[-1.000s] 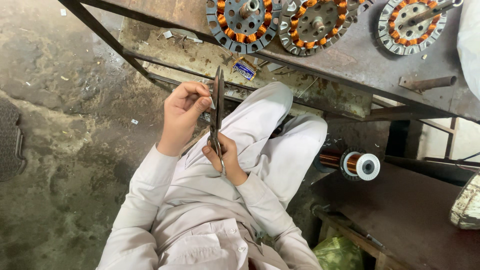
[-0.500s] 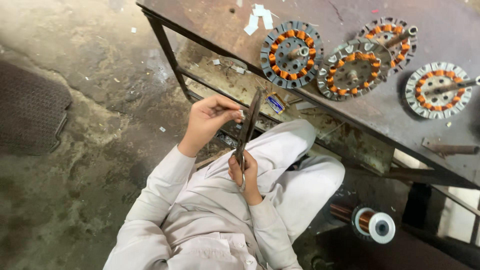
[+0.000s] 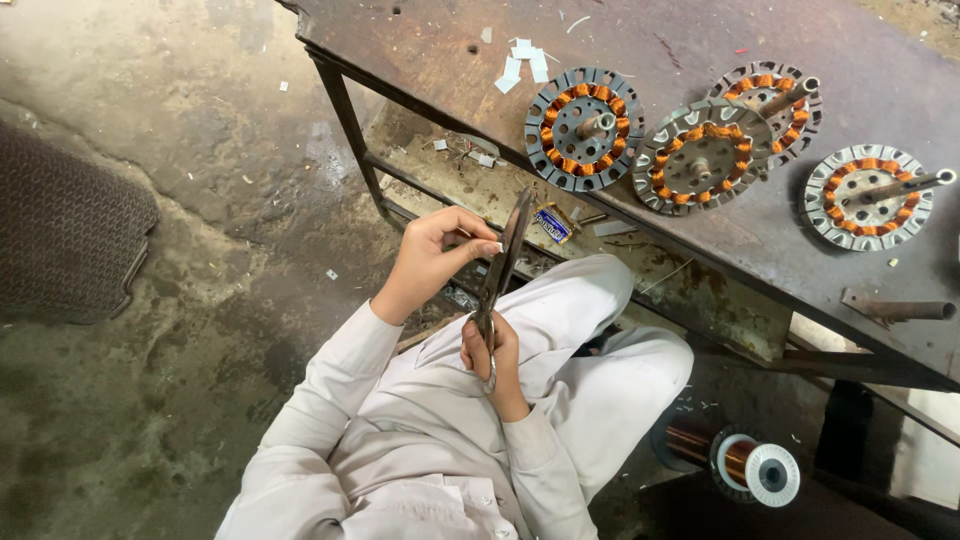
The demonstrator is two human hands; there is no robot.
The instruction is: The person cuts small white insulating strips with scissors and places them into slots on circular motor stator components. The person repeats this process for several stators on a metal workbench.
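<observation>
Since the earlier frames the view has swung right, bringing more of the surface (image 3: 420, 50) and a fourth wound stator (image 3: 868, 197) into sight, while both hands stay in the lap. The right hand (image 3: 492, 358) has its fingers closed through the handles of the large scissors (image 3: 502, 268), blades pointing up and away. The left hand (image 3: 440, 255) pinches something small at the blades; what it is cannot be told. This looks like trimming work, and the next cut calls for a steady feed between the blades.
</observation>
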